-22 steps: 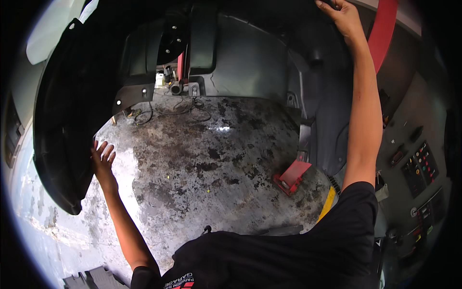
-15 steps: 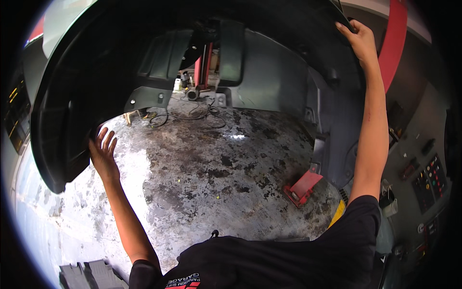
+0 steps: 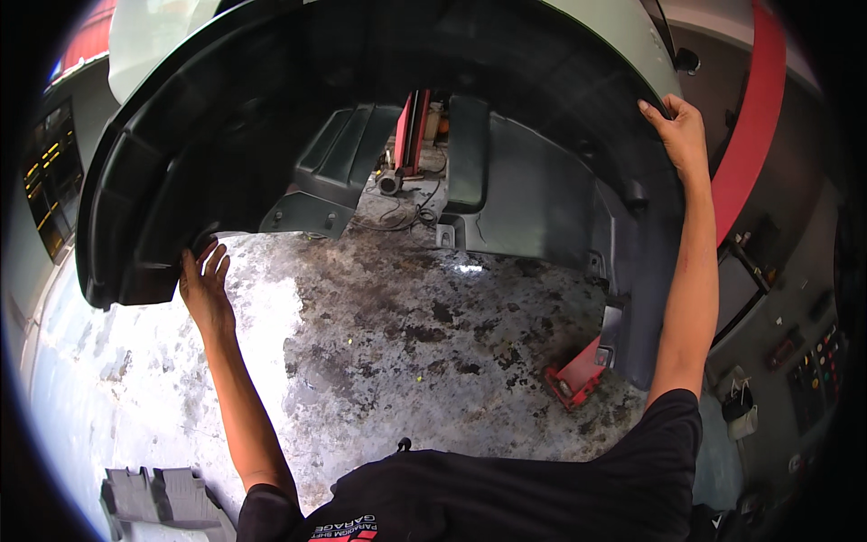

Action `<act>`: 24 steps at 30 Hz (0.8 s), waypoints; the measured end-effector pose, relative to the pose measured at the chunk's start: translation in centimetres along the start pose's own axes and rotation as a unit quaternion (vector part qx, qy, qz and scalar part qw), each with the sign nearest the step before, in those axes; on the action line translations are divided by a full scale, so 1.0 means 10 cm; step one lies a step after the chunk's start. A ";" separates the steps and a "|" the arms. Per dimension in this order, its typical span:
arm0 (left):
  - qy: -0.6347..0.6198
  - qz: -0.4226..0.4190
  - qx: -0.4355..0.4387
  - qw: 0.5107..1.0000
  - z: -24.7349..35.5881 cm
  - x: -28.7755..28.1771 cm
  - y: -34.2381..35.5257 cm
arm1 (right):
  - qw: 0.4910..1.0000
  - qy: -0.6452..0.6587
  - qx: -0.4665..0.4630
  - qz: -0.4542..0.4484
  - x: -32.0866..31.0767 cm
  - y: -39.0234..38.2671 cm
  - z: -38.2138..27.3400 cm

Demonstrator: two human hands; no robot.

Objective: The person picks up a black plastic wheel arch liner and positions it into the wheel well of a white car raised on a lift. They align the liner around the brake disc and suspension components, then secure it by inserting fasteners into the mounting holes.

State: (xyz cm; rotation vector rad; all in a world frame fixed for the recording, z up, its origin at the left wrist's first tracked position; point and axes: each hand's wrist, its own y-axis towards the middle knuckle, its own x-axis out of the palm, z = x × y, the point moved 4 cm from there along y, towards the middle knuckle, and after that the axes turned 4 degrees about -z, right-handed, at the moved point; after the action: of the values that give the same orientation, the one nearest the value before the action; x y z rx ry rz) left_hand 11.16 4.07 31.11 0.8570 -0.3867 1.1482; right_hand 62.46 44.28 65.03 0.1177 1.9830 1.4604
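Observation:
A large black plastic wheel arch liner (image 3: 208,117) curves across the upper view, raised in front of me. Its left end hangs beside my left hand (image 3: 206,294), whose thumb lies against the inner edge while the other fingers reach up, slightly apart, at that edge. On the far right side, my right hand (image 3: 679,140) pinches the outer rim, thumb on the near face and the fingers partly hidden behind it. Pale car bodywork (image 3: 623,32) shows above and behind the liner.
Through the arch stands a red lift post (image 3: 412,135), with a cable on the stained floor (image 3: 406,334). A red metal lift arm (image 3: 578,370) lies low right. A red beam (image 3: 750,117) rises beyond my right arm. Grey floor mats (image 3: 163,501) lie at lower left.
The liner now sits lower in view, its left end tipped higher, and pale bodywork has come into sight above it. My right hand appears lower, still on the rim; the left stays at the inner edge.

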 end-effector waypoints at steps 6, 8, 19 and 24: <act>-0.002 0.017 0.008 1.000 0.08 0.04 -0.07 | 1.000 -0.019 0.024 -0.004 0.13 -0.13 -0.03; -0.010 0.002 0.011 1.000 0.06 0.02 -0.07 | 1.000 -0.017 0.026 -0.003 0.13 -0.16 0.01; -0.139 -0.003 0.003 0.990 -0.37 -0.49 -0.08 | 0.987 0.093 0.014 0.132 0.66 -0.83 -0.20; -0.207 0.001 -0.044 0.977 -0.50 -0.34 -0.07 | 0.979 0.110 0.037 0.170 0.85 -0.99 -0.33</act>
State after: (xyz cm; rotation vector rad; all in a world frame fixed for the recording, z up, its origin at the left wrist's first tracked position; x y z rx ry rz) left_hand 9.74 5.59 25.36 1.0178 -0.7760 0.9418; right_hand 57.03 41.63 53.01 0.3564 2.2826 1.6713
